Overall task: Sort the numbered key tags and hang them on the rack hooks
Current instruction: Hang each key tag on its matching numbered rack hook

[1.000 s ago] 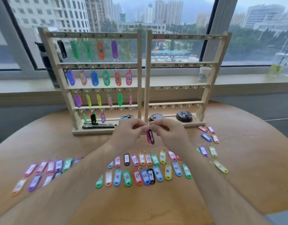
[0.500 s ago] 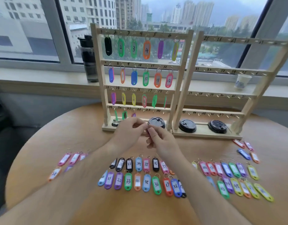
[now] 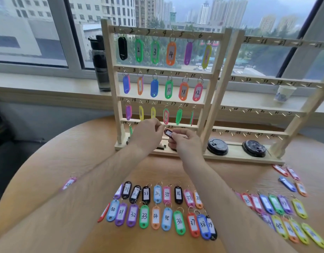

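Both hands on one dark key tag (image 3: 168, 133) at the bottom rail of the left wooden rack (image 3: 112, 70).
The right hand (image 3: 184, 143) pinches the tag's body between curled thumb and fingers; the left hand (image 3: 147, 136), fingers curled, pinches its ring end just under that rack's lowest hooks. Three rows above hang filled. Numbered tags (image 3: 157, 216) lie in rows on the round table (image 3: 66, 152) in front of the rack.

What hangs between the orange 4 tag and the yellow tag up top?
A purple tag hangs between the orange tag and the yellow tag, seen in the head view.
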